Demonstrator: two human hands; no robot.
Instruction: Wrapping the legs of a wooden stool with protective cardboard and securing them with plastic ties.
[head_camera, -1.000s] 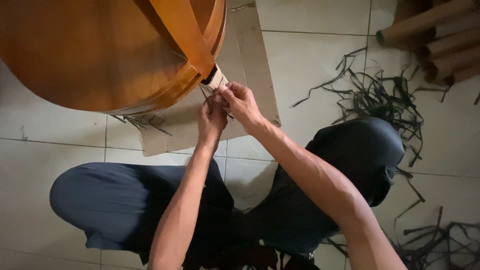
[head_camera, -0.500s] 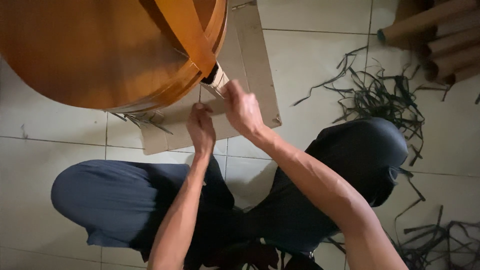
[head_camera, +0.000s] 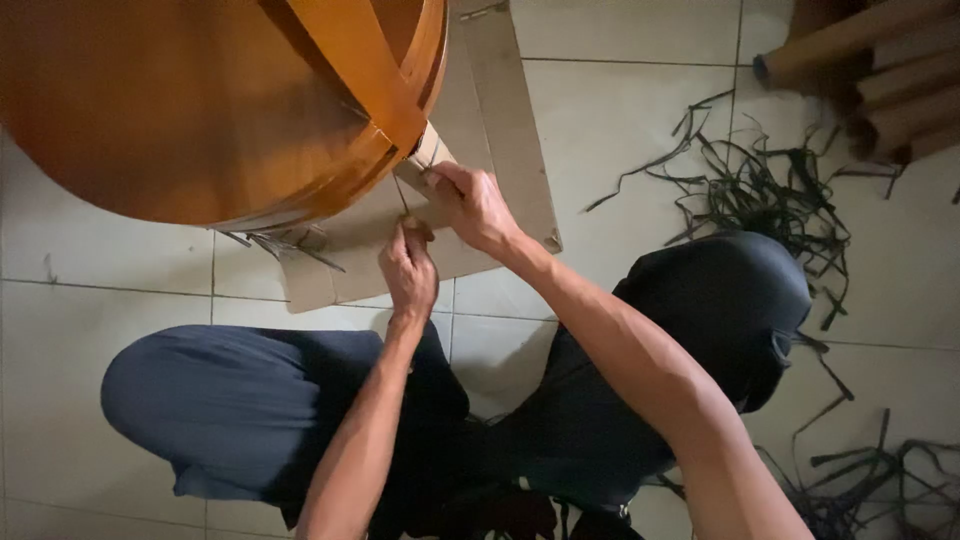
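Pale floor tiles (head_camera: 620, 120) run under everything, with the person's knees in dark trousers (head_camera: 230, 400) nearest the camera. Just beyond them, the left hand (head_camera: 408, 270) is closed, pinching a thin dark strip (head_camera: 401, 196) that runs up toward the furniture. The right hand (head_camera: 470, 205) sits just beyond, fingers curled and pressed against the wrapped end of a wooden leg (head_camera: 425, 150); whether it grips anything there cannot be told. A flat sheet of cardboard (head_camera: 500, 120) lies on the floor beneath both hands. Above it looms the round, orange-brown wooden table (head_camera: 180, 110). Farther right, dark strip offcuts (head_camera: 770, 190) lie scattered, and cardboard tubes (head_camera: 880, 60) are stacked in the corner.
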